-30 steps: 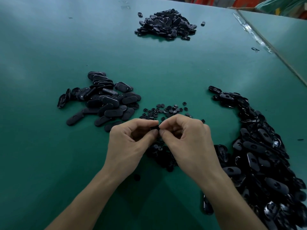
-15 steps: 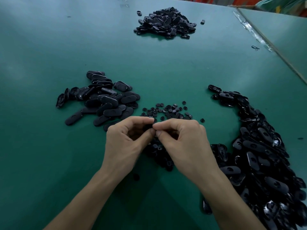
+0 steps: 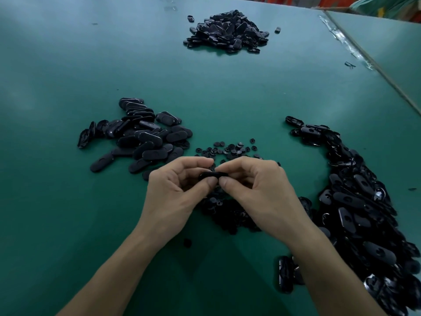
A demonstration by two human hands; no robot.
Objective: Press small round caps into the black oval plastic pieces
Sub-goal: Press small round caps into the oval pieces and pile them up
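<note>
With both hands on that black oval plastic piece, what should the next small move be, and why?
Probably a thumb squeeze to seat the cap: left hand and right hand both pinch the black oval plastic piece over the small round black caps; its cap is hidden.

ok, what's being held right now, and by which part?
One black oval piece, pinched from both sides: the left hand holds its left end, the right hand its right end.
</note>
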